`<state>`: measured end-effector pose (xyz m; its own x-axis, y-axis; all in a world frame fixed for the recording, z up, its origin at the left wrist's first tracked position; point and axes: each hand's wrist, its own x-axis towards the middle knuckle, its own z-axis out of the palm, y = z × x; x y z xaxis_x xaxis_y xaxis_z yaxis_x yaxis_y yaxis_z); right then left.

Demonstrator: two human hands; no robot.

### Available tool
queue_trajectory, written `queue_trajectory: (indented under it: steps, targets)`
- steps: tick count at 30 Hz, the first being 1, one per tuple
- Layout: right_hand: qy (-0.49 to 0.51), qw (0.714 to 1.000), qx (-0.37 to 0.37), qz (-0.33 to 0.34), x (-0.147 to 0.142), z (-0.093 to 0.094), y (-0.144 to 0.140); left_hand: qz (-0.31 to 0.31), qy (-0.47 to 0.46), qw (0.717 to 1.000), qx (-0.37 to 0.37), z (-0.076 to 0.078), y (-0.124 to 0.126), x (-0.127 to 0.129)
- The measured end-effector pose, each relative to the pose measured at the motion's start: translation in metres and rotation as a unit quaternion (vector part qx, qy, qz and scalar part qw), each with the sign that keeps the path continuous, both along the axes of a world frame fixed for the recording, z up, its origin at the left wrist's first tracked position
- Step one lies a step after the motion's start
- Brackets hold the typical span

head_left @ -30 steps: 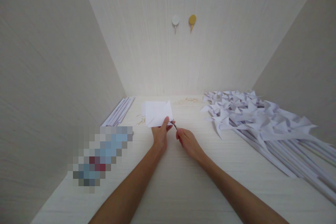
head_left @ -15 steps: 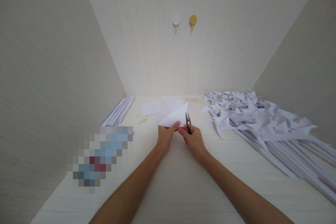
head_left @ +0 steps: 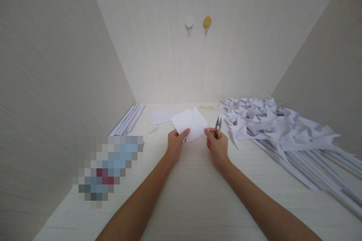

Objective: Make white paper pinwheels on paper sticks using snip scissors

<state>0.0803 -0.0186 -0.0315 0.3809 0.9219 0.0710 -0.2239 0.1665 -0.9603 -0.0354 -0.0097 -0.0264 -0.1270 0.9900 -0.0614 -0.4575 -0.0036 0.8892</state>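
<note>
A white sheet of paper [head_left: 188,122] is pinched at its lower left edge by my left hand [head_left: 175,144], thumb on top. Part of the sheet stands up in a pointed flap, and a small dark mark shows near my left thumb. My right hand [head_left: 218,148] is closed around small thread snips [head_left: 218,125], blades pointing up and away from me. Its thumb and fingertip meet the paper's right corner; whether they grip it I cannot tell. Another white sheet [head_left: 161,116] lies flat on the table just left of the held paper.
Many white paper pinwheels [head_left: 263,120] on rolled paper sticks [head_left: 305,165] are heaped at the right. Rolled paper tubes [head_left: 128,120] lie at the left, near a pixelated object [head_left: 113,169]. Small pale sticks [head_left: 154,130] are scattered on the table [head_left: 195,203]. Two hooks hang on the back wall.
The paper has been turned and its flap now points up near the middle. My right hand has moved right with the snips, away from my left hand.
</note>
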Motion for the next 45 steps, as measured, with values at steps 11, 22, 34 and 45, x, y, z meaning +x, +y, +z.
queue_trajectory:
  steps: [11, 22, 34, 45]
  targets:
    - [-0.1, 0.988, -0.015, 0.118, -0.006, 0.002, -0.007, 0.047, -0.024, 0.999, 0.016, 0.006, -0.007, 0.008]
    - [-0.263, 0.952, -0.01, 0.156, -0.013, 0.007, -0.014, 0.138, -0.065, 0.988, -0.019, 0.008, -0.005, 0.009]
    - [-0.276, 0.95, -0.003, 0.147, -0.014, 0.007, -0.015, 0.227, -0.044, 0.972, -0.045, 0.008, -0.002, 0.006]
    - [-0.208, 0.966, -0.008, 0.15, -0.013, 0.007, -0.015, 0.175, 0.012, 0.984, -0.02, 0.0, -0.002, 0.009]
